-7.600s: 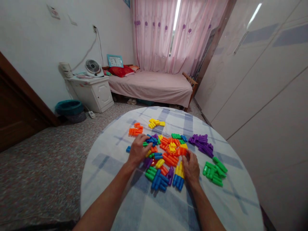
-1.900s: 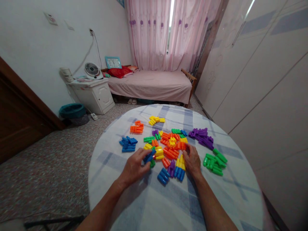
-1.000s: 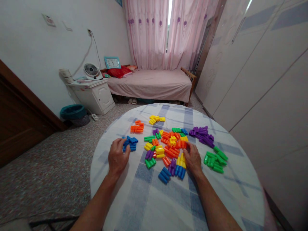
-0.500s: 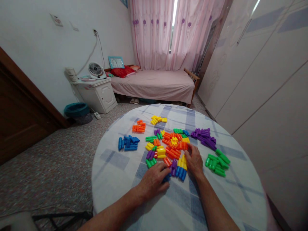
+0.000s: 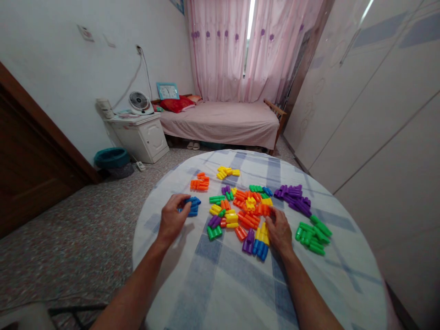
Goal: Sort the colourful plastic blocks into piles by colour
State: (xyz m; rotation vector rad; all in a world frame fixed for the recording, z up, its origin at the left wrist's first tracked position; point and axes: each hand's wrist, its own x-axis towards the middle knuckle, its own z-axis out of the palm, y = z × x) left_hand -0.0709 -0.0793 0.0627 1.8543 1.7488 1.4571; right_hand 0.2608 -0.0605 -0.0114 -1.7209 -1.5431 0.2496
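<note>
Colourful plastic tube-shaped building blocks lie on a round table (image 5: 220, 293). My left hand (image 5: 173, 215) is at the left, its fingers bent over a pile of blue blocks (image 5: 193, 206) and closed on a blue block that they partly hide. My right hand (image 5: 280, 229) rests by the middle cluster. Its fingers are slightly bent and apart, the tips touching the end of an orange block (image 5: 264, 210). Below these fingers lies a joined yellow-and-blue piece (image 5: 261, 243), beside a purple block (image 5: 248, 242). More orange blocks (image 5: 248, 219) fill the cluster's middle.
Purple blocks (image 5: 294, 196) and green blocks (image 5: 312, 236) are heaped at the right. Orange blocks (image 5: 200, 183) and yellow blocks (image 5: 227, 172) lie at the far side. Beyond the table are a bed (image 5: 223, 117), a white cabinet (image 5: 147, 137) and a teal bin (image 5: 112, 158).
My left hand has moved left and away from me, from beside the purple block to the blue pile. The blue block under it has left its former spot. My right hand stays put.
</note>
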